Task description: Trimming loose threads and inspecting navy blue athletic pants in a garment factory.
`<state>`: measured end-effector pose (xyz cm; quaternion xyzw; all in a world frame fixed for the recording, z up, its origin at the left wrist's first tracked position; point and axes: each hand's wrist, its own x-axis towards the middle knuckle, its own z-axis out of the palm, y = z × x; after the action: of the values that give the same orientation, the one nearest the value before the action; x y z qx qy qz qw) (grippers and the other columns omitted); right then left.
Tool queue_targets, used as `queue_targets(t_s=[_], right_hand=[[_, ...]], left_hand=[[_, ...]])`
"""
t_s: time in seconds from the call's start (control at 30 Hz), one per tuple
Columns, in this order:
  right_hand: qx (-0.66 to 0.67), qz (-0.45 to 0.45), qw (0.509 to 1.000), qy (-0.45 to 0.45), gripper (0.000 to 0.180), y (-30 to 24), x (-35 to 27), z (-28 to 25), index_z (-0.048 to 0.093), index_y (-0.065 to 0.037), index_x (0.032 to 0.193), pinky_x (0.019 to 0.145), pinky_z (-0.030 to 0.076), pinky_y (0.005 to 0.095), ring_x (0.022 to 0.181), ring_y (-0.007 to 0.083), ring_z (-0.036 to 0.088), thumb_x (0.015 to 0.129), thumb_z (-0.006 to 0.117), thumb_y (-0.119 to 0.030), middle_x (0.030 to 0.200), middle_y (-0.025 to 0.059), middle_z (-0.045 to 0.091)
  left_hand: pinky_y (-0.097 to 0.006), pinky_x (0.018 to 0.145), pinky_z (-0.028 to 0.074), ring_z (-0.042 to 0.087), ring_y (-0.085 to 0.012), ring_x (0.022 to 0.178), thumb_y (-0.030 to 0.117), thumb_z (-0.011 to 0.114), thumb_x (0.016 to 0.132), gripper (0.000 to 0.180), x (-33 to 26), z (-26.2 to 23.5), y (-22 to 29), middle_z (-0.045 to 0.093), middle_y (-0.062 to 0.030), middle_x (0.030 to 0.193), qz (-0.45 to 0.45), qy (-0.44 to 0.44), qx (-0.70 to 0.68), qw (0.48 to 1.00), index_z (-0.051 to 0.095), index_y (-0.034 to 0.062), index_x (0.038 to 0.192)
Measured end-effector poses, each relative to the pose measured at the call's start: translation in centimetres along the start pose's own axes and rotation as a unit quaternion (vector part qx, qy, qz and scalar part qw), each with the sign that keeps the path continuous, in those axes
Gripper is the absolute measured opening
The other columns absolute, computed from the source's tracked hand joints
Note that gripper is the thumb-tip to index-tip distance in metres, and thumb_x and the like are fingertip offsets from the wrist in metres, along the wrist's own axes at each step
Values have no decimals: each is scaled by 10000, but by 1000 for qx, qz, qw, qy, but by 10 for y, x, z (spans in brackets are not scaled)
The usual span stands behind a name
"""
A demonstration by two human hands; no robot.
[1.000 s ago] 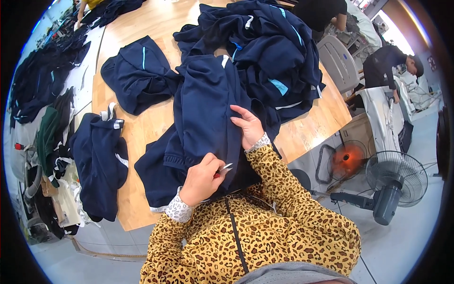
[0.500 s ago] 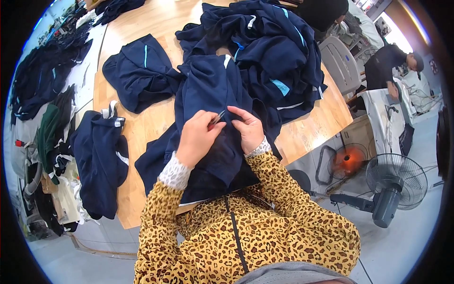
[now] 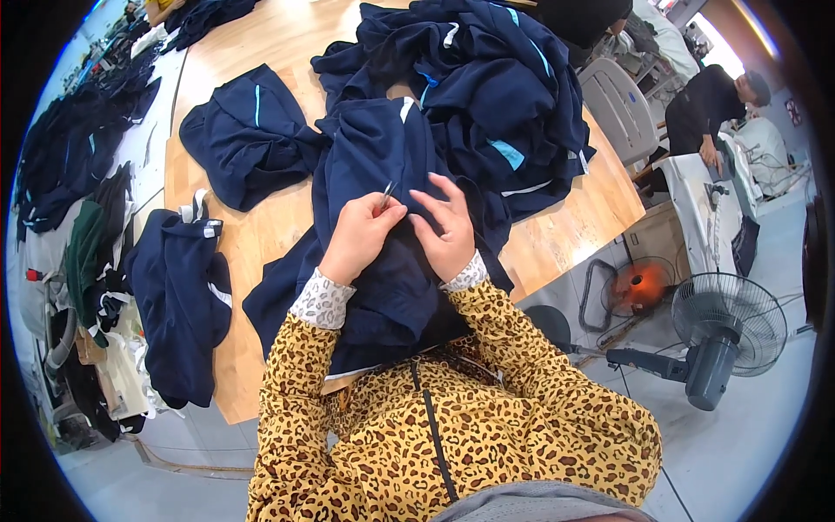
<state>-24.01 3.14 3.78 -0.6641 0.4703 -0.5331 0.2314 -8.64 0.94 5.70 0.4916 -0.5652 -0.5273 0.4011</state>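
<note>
A navy blue garment point(image 3: 372, 152) lies spread in front of me, its near edge reaching my body. Over its middle, my left hand point(image 3: 355, 237) is closed around small metal thread snips point(image 3: 388, 193), whose blades point up and away from me. Just to the right, my right hand point(image 3: 448, 233) has its fingers apart above the cloth, the thumb and index finger near the left fingertips. I see nothing held in it, though a fine thread would be too small to make out.
A large navy garment heap point(image 3: 513, 104) covers the far right of the wooden table point(image 3: 565, 222). Separate navy pieces lie at the far left point(image 3: 252, 139) and near left point(image 3: 178, 304). A standing fan point(image 3: 726, 326) and a grey chair point(image 3: 619, 113) are at right; a co-worker point(image 3: 709, 113) stands beyond.
My right fingers have spread and lifted away from the cloth. My left hand has turned slightly, so the snips now point more upward. The view has shifted a little.
</note>
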Motion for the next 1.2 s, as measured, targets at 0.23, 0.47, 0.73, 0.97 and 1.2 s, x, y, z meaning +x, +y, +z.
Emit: queue_targets(t_s=[0.23, 0.47, 0.73, 0.97, 1.2], right_hand=[[102, 55, 993, -9, 115, 20, 11, 3, 658, 15, 901, 731, 493, 246, 789, 174, 641, 794, 632, -21, 869, 96, 666], [158, 139, 978, -1, 117, 27, 12, 1, 624, 1, 865, 689, 464, 220, 734, 103, 595, 877, 581, -107, 794, 50, 656], [128, 113, 985, -3, 114, 22, 12, 3, 615, -6, 858, 659, 470, 234, 732, 113, 611, 883, 574, -110, 787, 64, 655], [103, 92, 990, -3, 100, 19, 10, 1, 616, -8, 855, 640, 473, 238, 709, 119, 617, 878, 574, -95, 769, 69, 655], [206, 154, 966, 6, 103, 26, 9, 2, 628, -3, 874, 711, 455, 210, 767, 88, 584, 879, 578, -93, 826, 38, 648]], left_hand=[[-220, 539, 391, 470, -60, 594, 137, 626, 835, 179, 2, -1, 14, 556, -18, 646, 76, 5, 84, 994, 617, -42, 837], [-274, 584, 454, 574, -168, 621, 156, 667, 800, 253, -11, -14, 16, 607, -105, 710, 129, 25, 208, 969, 563, -10, 961], [-418, 584, 479, 621, -352, 688, 151, 660, 780, 293, -16, 1, 28, 629, -173, 737, 138, 11, 384, 913, 451, 53, 960], [-428, 588, 474, 620, -353, 686, 143, 653, 781, 280, -15, 6, 29, 623, -176, 710, 145, 12, 403, 904, 447, 52, 948], [-412, 607, 483, 623, -353, 712, 159, 661, 783, 303, -16, 0, 26, 635, -176, 761, 122, 32, 341, 932, 460, 47, 980]])
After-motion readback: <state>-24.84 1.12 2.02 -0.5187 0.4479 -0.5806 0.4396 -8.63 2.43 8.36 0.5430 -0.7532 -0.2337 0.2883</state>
